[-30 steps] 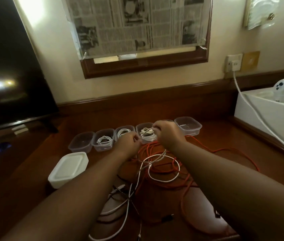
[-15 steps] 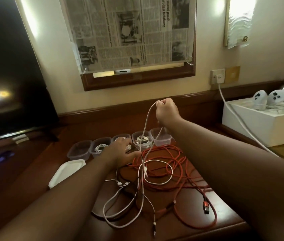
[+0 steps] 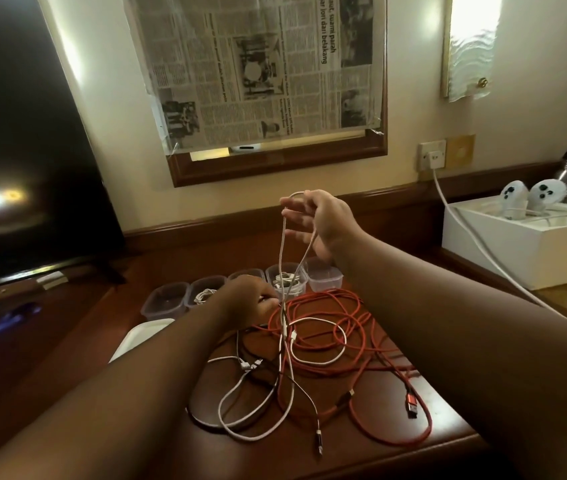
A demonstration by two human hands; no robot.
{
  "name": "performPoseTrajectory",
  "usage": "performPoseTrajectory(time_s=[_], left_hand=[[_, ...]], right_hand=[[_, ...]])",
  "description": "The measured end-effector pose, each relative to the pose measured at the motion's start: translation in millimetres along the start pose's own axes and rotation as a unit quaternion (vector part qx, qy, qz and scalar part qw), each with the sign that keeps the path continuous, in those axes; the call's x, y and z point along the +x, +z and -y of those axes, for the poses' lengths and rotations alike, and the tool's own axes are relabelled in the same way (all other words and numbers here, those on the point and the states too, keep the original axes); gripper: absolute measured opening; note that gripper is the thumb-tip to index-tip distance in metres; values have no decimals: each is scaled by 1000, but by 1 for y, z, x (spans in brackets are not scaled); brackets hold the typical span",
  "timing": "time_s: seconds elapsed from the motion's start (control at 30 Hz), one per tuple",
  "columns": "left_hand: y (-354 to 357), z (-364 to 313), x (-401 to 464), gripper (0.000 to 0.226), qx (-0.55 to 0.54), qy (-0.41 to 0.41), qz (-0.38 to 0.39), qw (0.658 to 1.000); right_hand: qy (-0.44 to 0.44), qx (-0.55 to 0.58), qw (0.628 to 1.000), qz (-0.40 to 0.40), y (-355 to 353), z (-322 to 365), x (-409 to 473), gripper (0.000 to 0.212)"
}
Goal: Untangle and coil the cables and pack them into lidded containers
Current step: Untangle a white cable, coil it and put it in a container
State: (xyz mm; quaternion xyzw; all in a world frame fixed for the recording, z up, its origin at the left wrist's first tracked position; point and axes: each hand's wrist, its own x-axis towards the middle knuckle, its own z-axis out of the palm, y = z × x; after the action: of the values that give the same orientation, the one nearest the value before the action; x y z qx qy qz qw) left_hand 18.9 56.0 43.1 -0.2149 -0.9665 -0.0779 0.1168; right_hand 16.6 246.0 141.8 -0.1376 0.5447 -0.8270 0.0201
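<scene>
Our right hand (image 3: 316,223) is up high, at about 12 o'clock from the pile. Its fingers are spread and loose, and a loop of the white cable (image 3: 284,258) hangs over them — two thin strands drop straight down to the tabletop (image 3: 431,441). Our left hand (image 3: 251,299) is low, at about 10 o'clock from the pile, with its fingers curled down by the strands. We cannot tell if it pinches one.

The rest of the white cable lies in loose rings at 6 o'clock, mixed in with the red cable (image 3: 351,327) and a dark one. The clear containers (image 3: 226,289) stand in a row behind the pile, at about 11 o'clock. Some have coils in them.

We think the white cable is light, soft and bendy, and a bit slippery. It can snag — so hold it near a plug end and slide along.
</scene>
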Motion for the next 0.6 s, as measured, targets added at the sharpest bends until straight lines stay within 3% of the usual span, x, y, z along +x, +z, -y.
performPoseTrajectory(time_s=[0.23,0.33,0.47,0.6], left_hand=[[9,-14,11,27,-109,-155,-34,981],[7,-14,19,26,-265,-229,-117,929],[-14,-19,28,29,-371,-280,-217,859],[-30,-26,26,36,-383,-250,-226,860]], right_hand=[[-77,-22,991,107,2,3,-18,28],[-80,-64,986,132,2,5,-26,26],[-61,-154,982,91,5,4,-31,17],[-36,-236,971,21,0,-7,-23,11]])
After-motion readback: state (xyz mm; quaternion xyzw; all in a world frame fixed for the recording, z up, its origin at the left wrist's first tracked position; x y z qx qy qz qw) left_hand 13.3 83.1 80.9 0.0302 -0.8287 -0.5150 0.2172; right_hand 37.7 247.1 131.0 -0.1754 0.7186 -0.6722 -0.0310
